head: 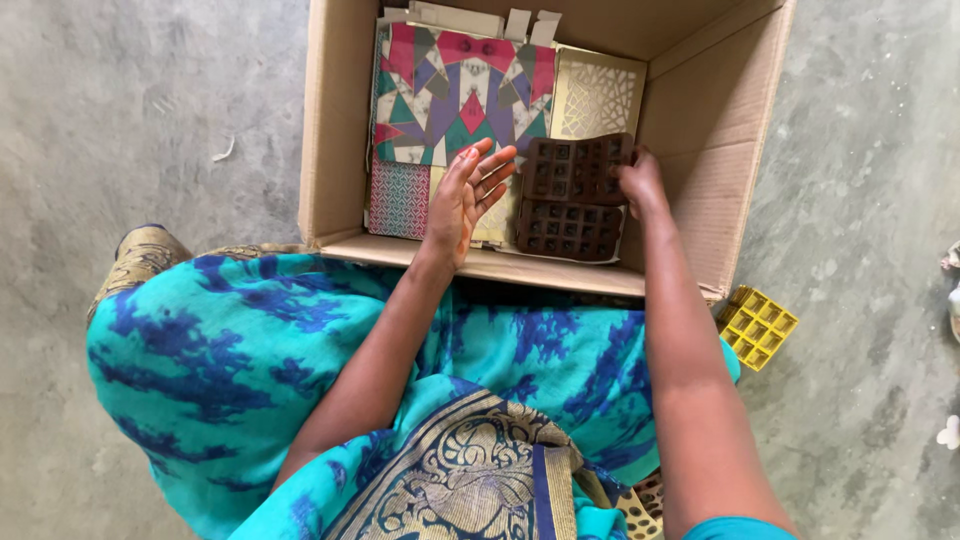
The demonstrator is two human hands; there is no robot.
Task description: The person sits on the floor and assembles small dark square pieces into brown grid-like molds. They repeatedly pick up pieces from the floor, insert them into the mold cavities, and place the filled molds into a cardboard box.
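My right hand [640, 182] grips the right edge of a brown plastic tray [577, 167] with a grid of small square pockets, holding it inside an open cardboard box [330, 130]. Just below it a second brown grid tray [568, 230] lies in the box. My left hand [465, 198] hovers open, fingers spread, to the left of the trays and holds nothing. Under and behind my hands lie flat patterned boxes: a colourful geometric one [455, 95], a small red-patterned one [400, 198] and a cream lattice one [597, 97].
The box stands on a grey concrete floor [150, 100] in front of my lap, which a teal and blue cloth covers. A yellow grid tray [757, 325] lies on the floor right of the box. More trays peek out near my right elbow [640, 510].
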